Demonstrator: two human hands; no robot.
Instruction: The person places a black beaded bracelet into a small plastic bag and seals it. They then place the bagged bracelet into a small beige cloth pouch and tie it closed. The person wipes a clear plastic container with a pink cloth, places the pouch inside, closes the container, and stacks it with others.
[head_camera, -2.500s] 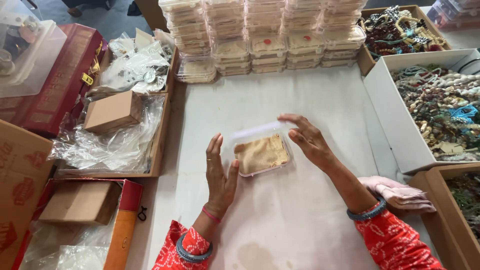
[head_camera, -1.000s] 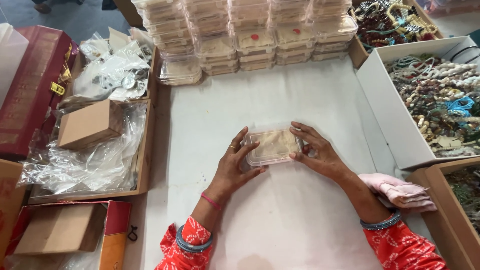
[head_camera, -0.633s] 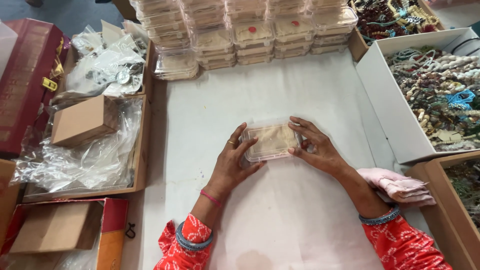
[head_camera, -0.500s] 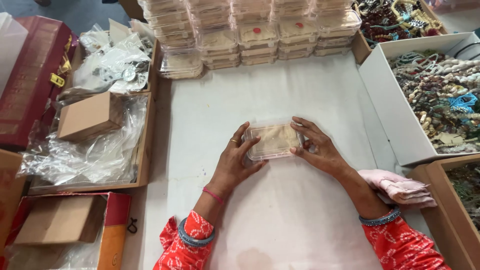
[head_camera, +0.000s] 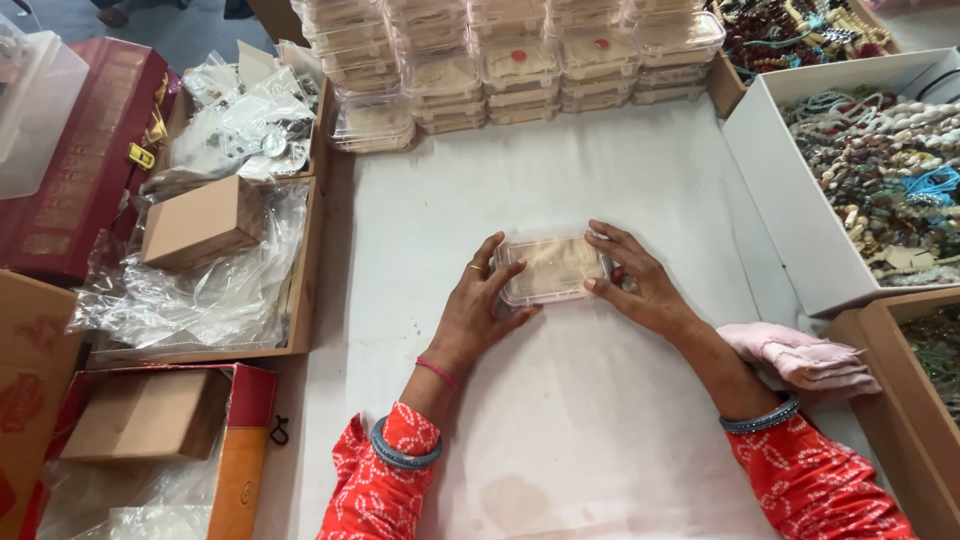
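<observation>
Clear box (head_camera: 552, 268) with tan pouch sits mid-table, stacks (head_camera: 510, 60) at 12 o'clock. Left hand (head_camera: 478, 310) and right hand (head_camera: 637, 285) clasp its ends, lid looks down. Press corners evenly, keep box flat.

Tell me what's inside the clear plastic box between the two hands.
Through the lid of the clear plastic box a tan fabric pouch shows. Anything inside the pouch is covered. The left hand and right hand grip the box's ends.

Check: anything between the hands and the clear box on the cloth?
Nothing visible. The left hand and right hand already touch the clear box at its two ends, fingers curled on its rim. The white cloth around it is bare.
</observation>
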